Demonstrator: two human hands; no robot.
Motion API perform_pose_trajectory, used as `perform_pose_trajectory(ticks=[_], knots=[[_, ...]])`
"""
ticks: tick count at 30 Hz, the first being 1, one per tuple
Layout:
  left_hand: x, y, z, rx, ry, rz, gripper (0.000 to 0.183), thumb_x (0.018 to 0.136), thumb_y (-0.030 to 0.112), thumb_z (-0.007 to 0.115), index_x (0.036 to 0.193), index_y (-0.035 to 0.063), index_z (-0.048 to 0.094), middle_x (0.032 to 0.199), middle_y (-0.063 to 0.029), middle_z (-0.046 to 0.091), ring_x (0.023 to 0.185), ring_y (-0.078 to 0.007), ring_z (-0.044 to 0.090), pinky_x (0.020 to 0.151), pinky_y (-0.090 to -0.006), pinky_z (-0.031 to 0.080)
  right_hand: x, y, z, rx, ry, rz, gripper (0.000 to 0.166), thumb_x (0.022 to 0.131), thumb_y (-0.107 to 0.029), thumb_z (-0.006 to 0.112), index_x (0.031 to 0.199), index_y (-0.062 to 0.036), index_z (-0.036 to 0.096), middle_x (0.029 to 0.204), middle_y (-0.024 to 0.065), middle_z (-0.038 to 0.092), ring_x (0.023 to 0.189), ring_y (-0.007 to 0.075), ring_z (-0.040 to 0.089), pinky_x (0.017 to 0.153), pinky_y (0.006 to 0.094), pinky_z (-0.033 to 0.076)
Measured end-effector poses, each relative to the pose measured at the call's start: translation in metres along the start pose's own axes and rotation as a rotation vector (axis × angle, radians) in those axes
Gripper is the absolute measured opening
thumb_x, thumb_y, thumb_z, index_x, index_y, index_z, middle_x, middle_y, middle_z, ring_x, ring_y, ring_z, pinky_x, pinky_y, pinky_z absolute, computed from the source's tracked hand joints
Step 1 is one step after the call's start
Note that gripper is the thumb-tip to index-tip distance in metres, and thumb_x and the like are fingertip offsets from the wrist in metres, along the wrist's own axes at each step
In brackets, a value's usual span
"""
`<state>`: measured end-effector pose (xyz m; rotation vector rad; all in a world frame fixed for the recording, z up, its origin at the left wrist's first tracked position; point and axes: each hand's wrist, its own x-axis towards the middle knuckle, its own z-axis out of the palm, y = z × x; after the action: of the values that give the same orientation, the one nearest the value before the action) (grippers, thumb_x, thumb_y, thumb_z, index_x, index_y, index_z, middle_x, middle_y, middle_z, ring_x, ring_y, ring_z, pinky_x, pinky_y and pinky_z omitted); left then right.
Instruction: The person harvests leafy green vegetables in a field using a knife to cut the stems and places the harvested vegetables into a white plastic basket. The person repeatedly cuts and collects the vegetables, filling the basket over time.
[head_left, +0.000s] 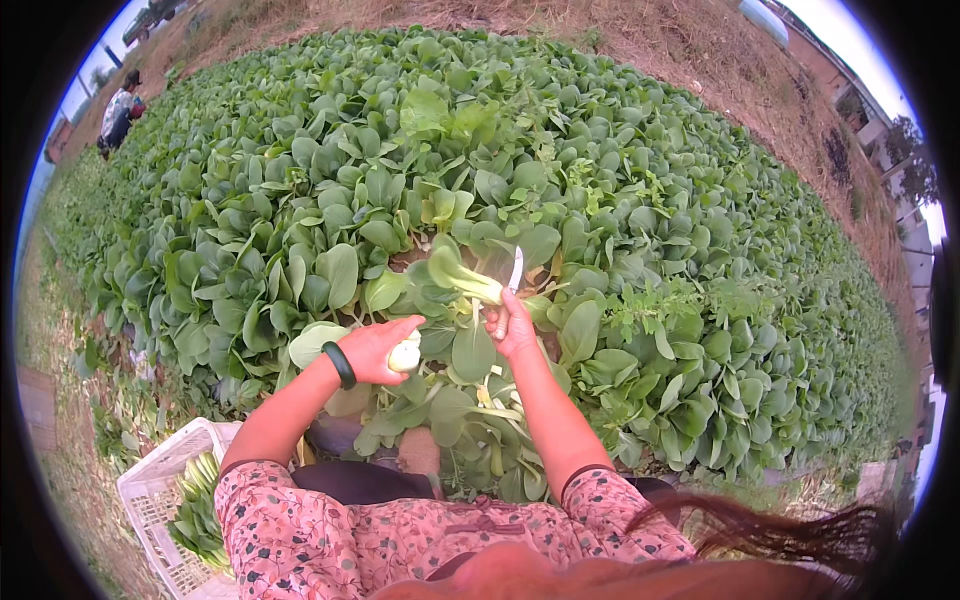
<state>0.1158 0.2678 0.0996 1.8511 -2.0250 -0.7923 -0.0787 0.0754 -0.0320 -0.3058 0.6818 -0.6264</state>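
My left hand (379, 351), a dark bangle on its wrist, is closed around pale cut stems of bok choy (405, 355), whose green leaves stick out on its far side. My right hand (511, 324) grips the handle of a small knife (517, 266), its blade pointing up and away from me. A single head of bok choy (465, 277) lies against the right thumb, its stem end at the knife and its leaves towards the upper left. Below and between both hands, loose leaves (450, 409) cover the ground.
Dense rows of growing bok choy (300, 195) spread ahead and to both sides. At lower left stands a white plastic crate (142, 495) holding cut bok choy (199, 510). Another person (118, 116) crouches at the far left edge. Dry straw-covered ground (675, 52) borders the plot.
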Motion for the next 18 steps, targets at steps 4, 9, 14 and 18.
perform_pose_trajectory(ticks=[4,9,14,18], knots=[[-0.014,0.002,0.001,-0.226,-0.016,-0.082,0.086,0.065,0.028,0.074,0.137,0.009,0.03,0.12,-0.0191,0.054,0.108,-0.035,0.054,0.092,-0.0384,0.044,-0.03,-0.023,-0.01,-0.076,0.011,0.046,0.034,0.087,-0.036,0.061,0.104,-0.0073,0.053,0.077,0.0115,0.061,0.049,0.0112,0.048,0.041,0.0231,0.04],[-0.021,-0.035,0.022,-0.793,0.158,-0.124,0.081,0.072,0.027,0.076,0.136,0.0015,0.033,0.114,-0.0093,0.056,0.105,-0.0178,0.053,0.095,-0.0308,0.04,-0.072,-0.023,0.008,-0.121,-0.135,0.005,0.034,0.089,-0.036,0.058,0.106,-0.0067,0.052,0.077,0.0106,0.06,0.05,0.0117,0.048,0.041,0.023,0.039],[-0.021,-0.026,0.014,-1.151,0.231,-0.144,0.084,0.076,0.036,0.074,0.138,0.0038,0.028,0.118,-0.0066,0.053,0.111,-0.0168,0.049,0.098,-0.0324,0.038,-0.133,-0.031,0.068,-0.394,-0.45,0.031,0.033,0.082,-0.025,0.067,0.104,-0.0052,0.052,0.077,0.0088,0.061,0.048,0.0145,0.052,0.041,0.0226,0.04],[-0.022,-0.016,0.013,-1.184,0.243,-0.02,0.092,0.079,0.052,0.065,0.143,0.0067,0.016,0.125,-0.0091,0.047,0.114,-0.019,0.046,0.099,-0.0357,0.038,-0.168,-0.019,0.151,-0.887,-0.517,-0.063,0.035,0.076,-0.022,0.073,0.097,-0.0026,0.054,0.074,0.0058,0.059,0.052,0.0127,0.057,0.042,0.0224,0.042]])
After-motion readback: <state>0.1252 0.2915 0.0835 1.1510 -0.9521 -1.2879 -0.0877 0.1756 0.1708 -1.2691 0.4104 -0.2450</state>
